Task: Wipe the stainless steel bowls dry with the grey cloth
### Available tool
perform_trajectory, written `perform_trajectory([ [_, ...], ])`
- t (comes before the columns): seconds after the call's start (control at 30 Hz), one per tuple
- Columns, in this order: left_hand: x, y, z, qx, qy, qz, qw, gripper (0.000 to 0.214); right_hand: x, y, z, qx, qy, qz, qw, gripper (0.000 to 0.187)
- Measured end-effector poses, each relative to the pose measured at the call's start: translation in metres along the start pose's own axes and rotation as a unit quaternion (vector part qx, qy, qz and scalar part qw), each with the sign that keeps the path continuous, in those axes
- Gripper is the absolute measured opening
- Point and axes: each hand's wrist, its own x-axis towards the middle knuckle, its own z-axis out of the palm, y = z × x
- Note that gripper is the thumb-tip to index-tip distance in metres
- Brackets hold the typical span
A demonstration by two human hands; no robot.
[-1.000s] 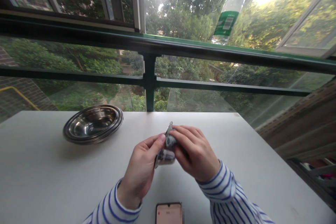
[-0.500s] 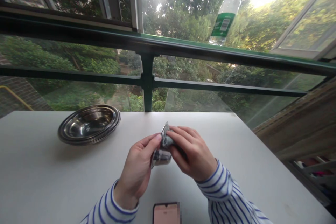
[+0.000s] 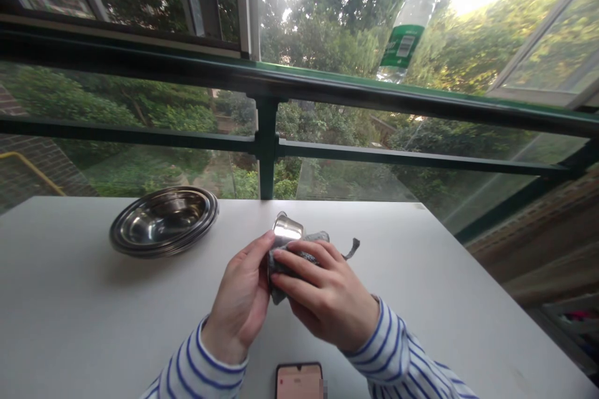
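Observation:
A small stainless steel cup stands tilted between my hands, with its shiny rim toward the far side. A grey cloth is wrapped around its lower part, and a thin strip of the cloth trails off to the right. My left hand grips the cup through the cloth from the near left. My right hand lies across the cloth with its fingers pressed against the cup. The lower part of the cup is hidden by the cloth and my fingers.
A stack of steel bowls stands on the white table to the left of my hands. A phone lies at the near edge. A dark green railing with glass panels runs behind the table.
The cup has turned so its rim shows at the far side. The cloth now spreads wider, with a strip trailing to the right, and my right hand has moved across it.

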Motion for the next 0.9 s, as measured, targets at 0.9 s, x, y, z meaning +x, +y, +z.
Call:
perform_trajectory([
  [0.9,-0.002,0.003,0.001,0.040,0.004,0.013,0.999,0.022,-0.003,0.006,0.004,0.039,0.049,0.014,0.998,0.036],
])
